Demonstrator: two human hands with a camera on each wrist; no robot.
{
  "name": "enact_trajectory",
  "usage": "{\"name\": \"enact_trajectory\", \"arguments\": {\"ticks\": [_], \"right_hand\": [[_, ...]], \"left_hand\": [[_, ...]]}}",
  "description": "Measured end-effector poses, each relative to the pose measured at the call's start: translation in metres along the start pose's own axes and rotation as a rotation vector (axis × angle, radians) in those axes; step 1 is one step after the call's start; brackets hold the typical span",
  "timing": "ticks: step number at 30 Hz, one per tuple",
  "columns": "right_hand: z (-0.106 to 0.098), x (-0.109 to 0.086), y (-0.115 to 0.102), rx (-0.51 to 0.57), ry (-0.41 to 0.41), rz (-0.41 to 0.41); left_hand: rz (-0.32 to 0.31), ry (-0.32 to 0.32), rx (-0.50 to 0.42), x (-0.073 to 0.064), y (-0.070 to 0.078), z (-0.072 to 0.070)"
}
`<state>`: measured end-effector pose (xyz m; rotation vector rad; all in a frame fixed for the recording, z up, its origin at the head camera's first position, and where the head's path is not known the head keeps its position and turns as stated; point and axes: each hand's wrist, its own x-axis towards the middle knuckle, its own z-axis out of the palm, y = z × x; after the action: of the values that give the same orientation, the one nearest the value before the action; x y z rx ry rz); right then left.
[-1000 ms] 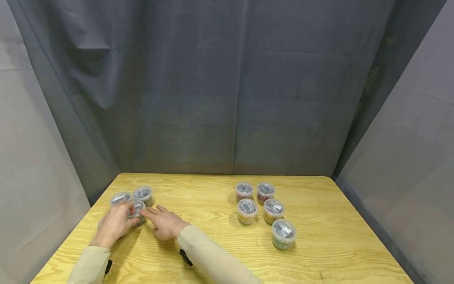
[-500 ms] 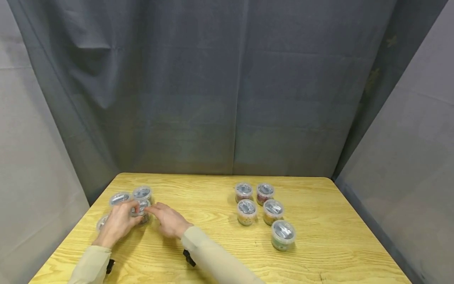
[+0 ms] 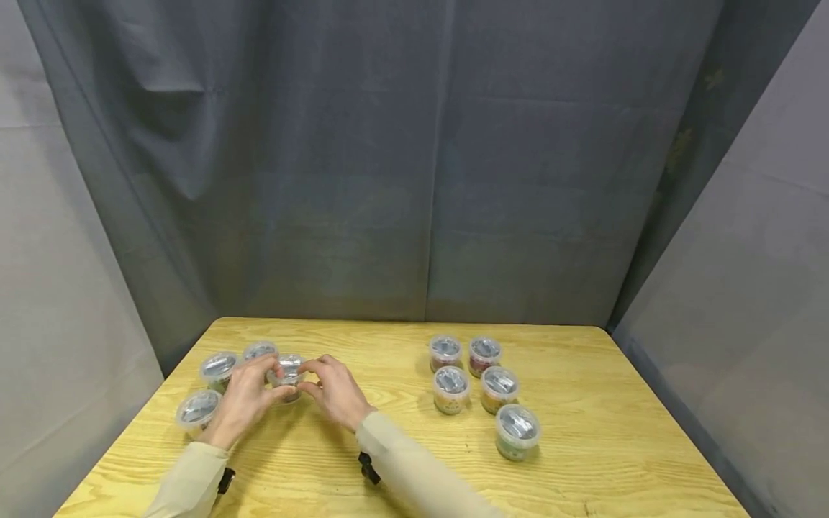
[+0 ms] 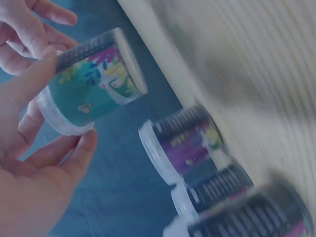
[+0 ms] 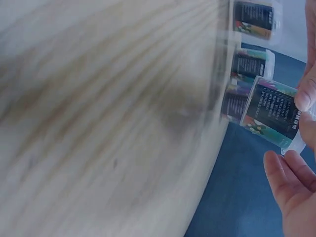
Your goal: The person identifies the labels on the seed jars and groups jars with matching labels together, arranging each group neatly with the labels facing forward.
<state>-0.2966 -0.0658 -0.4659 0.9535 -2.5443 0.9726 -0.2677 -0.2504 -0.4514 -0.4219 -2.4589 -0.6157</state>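
My left hand (image 3: 242, 399) pinches a small lidded tub (image 3: 289, 368) by its lid rim. The tub has a teal, flowered label in the left wrist view and looks lifted and slightly tilted. My right hand (image 3: 338, 392) is at the tub's right side. Its thumb is against or very close to the lid, and its fingers are loosely extended. Three similar tubs stand around my left hand: a back one (image 3: 259, 349), a left one (image 3: 218, 365) and a front one (image 3: 197, 409). A purple-labelled tub (image 4: 190, 143) shows in the left wrist view.
Several more lidded tubs, including a green one (image 3: 517, 432) and an orange one (image 3: 499, 388), stand in a loose group on the right of the wooden table (image 3: 388, 467). A dark curtain (image 3: 337, 180) hangs behind the table, with pale side panels.
My left hand has carried the tub rightward, away from the three left tubs. My right hand has shifted right alongside it, thumb and fingers now spread around the tub's side. The right group stays put.
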Motion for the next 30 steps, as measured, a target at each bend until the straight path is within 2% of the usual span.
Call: {"name": "enact_trajectory", "arguments": {"ticks": [4, 9, 16, 22, 26, 30], "right_hand": [[-0.013, -0.002, 0.007, 0.025, 0.034, -0.002], [-0.025, -0.008, 0.018, 0.073, 0.061, -0.014], [-0.040, -0.017, 0.031, 0.107, 0.078, -0.012], [-0.052, -0.024, 0.040, 0.150, 0.084, 0.008], [-0.063, -0.028, 0.046, 0.214, 0.070, -0.014], [-0.073, -0.032, 0.053, 0.207, 0.054, -0.042]], "left_hand": [[0.002, 0.019, -0.051, 0.005, 0.009, 0.007], [0.043, 0.058, -0.114, 0.008, 0.016, 0.018], [0.005, 0.086, -0.236, 0.012, 0.031, 0.031], [0.016, 0.118, -0.322, 0.014, 0.044, 0.042], [0.012, 0.107, -0.388, 0.016, 0.051, 0.048], [0.003, 0.077, -0.460, 0.018, 0.059, 0.053]]}}
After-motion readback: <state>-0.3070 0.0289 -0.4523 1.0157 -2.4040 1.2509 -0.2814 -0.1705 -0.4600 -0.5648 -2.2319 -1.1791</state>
